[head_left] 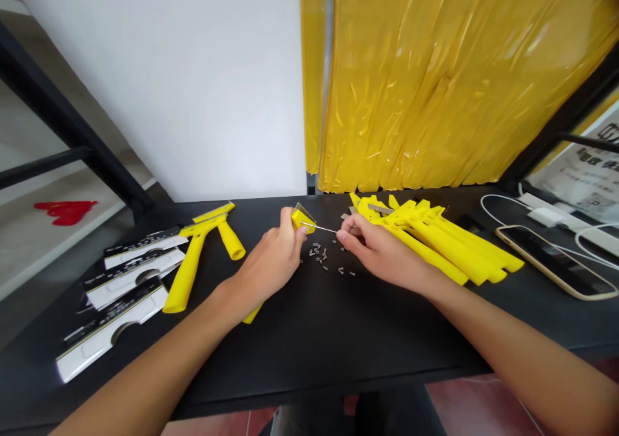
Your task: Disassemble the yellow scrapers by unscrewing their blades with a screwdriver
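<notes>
My left hand (pixel 273 258) is wrapped round a yellow scraper (pixel 300 222) with a clear piece at its head; the handle end pokes out below the palm. Between thumb and fingers my right hand (pixel 374 246) pinches a thin metal rod (pixel 322 229), whose far end meets the scraper head. Whatever part of the rod lies inside the fingers is hidden. Small screws and nuts (pixel 318 253) lie scattered on the black table (pixel 333 333) between the two hands. Several yellow handles (pixel 449 246) are piled just beyond my right hand.
Two yellow scrapers (pixel 193 255) and several black-and-white sleeves (pixel 116 326) lie at the left. At the right are a phone (pixel 556 262), white cables and a power strip (pixel 561 213). A white panel (pixel 207 88) and yellow plastic sheeting (pixel 435 81) stand behind the table.
</notes>
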`<state>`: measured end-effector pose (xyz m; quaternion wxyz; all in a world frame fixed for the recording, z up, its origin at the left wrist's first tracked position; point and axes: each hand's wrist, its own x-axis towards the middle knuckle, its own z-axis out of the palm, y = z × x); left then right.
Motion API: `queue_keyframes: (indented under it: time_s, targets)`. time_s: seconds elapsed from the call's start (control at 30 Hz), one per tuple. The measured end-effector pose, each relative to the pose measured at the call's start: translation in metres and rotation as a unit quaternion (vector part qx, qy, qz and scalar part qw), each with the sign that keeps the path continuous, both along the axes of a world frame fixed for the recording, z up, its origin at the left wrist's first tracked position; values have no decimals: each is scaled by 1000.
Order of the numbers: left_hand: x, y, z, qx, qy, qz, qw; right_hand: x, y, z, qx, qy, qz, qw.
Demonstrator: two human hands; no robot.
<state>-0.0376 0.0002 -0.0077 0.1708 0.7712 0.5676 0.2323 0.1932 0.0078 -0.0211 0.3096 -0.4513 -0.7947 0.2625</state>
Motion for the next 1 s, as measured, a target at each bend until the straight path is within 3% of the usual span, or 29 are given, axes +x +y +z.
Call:
queue_keyframes:
  time_s: [0.23, 0.43, 0.53, 0.67, 0.83, 1.0]
  targets:
    - [-1, 1, -9, 22, -20, -15, 999, 7, 4, 8, 39, -34, 31, 998]
    - [-1, 3, -14, -45, -90, -56, 993, 13, 4, 14, 63, -49, 36, 996]
    - [1, 3, -12, -83, -117, -58, 988, 12, 2, 13, 125, -34, 18, 991]
    - [4, 2, -9, -143, -167, -68, 973, 11, -1, 14, 221, -36, 49, 973]
    - [5, 2, -7, -151, -200, -80, 965, 9, -6, 14, 180, -73, 37, 980]
    - [6, 1, -10, -153, -206, -76, 963, 5, -9, 14, 197, -20, 8, 980]
